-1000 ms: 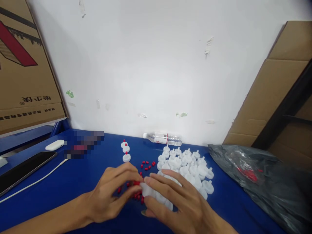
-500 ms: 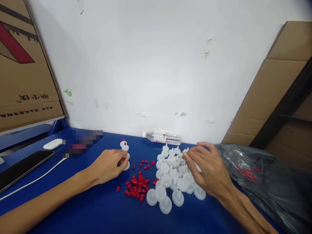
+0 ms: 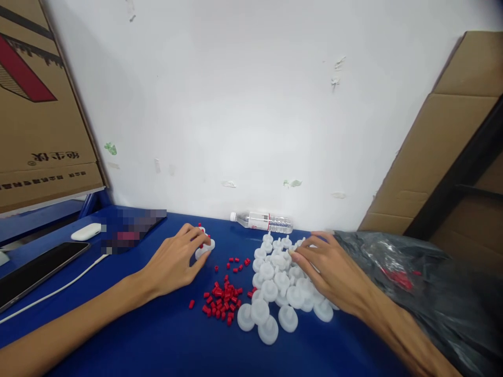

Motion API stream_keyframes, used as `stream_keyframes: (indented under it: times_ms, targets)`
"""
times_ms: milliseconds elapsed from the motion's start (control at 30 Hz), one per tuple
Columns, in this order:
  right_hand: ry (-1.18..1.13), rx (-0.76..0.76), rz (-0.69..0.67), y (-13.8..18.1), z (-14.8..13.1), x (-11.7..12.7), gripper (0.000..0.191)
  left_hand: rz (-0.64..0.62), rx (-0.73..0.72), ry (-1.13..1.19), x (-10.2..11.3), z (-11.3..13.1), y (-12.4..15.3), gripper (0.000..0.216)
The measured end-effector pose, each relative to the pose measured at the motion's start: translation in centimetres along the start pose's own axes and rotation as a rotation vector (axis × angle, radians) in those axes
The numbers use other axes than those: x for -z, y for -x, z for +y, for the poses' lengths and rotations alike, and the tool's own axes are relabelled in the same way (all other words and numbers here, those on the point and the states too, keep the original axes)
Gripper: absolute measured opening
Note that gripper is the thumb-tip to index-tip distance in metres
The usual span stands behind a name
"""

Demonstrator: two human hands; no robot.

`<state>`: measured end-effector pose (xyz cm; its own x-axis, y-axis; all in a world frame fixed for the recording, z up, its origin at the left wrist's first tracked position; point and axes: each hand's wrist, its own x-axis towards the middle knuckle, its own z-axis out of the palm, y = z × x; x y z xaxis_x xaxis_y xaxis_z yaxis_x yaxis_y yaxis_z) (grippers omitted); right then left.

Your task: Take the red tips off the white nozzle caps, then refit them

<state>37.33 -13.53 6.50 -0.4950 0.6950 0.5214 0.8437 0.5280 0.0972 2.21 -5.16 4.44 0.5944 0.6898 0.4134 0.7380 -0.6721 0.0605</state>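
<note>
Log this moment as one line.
left hand: at red-tipped white pieces | right hand: at white pile | red caps: loose, between hands | bottle: lying by wall

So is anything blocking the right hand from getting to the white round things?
No, nothing visible is in the way. The right hand is over the right side of the white round things. The clear bottle lies behind them and the red bits mostly to their left, not between.

2 bare forearms extend inward from the lower corners. Left hand: palm down, fingers arched, thumb apart from the fingertips. Right hand: palm down, fingers bent, thumb and index tips close; contact undetermined.
</note>
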Motion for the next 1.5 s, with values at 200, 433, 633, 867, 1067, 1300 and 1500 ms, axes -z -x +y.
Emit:
stream_keyframes:
  times_ms: [200,433,633,867,1067,1300,1500]
  targets:
    - [-0.061,0.015,-0.152,0.1,0.0,0.1,0.042,-0.042,-0.221,0.161,-0.6,0.3,0.5,0.021]
    - [-0.097,-0.011,-0.082,0.3,0.2,0.4,0.019,-0.066,-0.288,0.197,-1.2,-0.4,0.4,0.019]
    - [-0.109,-0.028,-0.083,0.3,0.0,0.4,0.02,-0.07,-0.308,0.227,-1.1,0.0,0.3,0.015]
    - [-0.111,-0.054,-0.196,0.5,-0.1,0.8,0.036,0.025,-0.218,0.25,-0.8,0.4,0.5,0.017]
    - [-0.102,-0.048,-0.179,0.5,0.2,0.9,0.043,0.09,-0.256,0.266,-0.8,0.6,0.6,0.019]
    - [-0.099,-0.118,-0.128,0.2,0.1,1.1,0.044,0.108,-0.284,0.255,-1.1,0.4,0.6,0.02]
    - [-0.087,-0.139,-0.176,0.1,0.0,0.9,0.047,0.107,-0.329,0.287,-1.4,0.2,0.7,0.02]
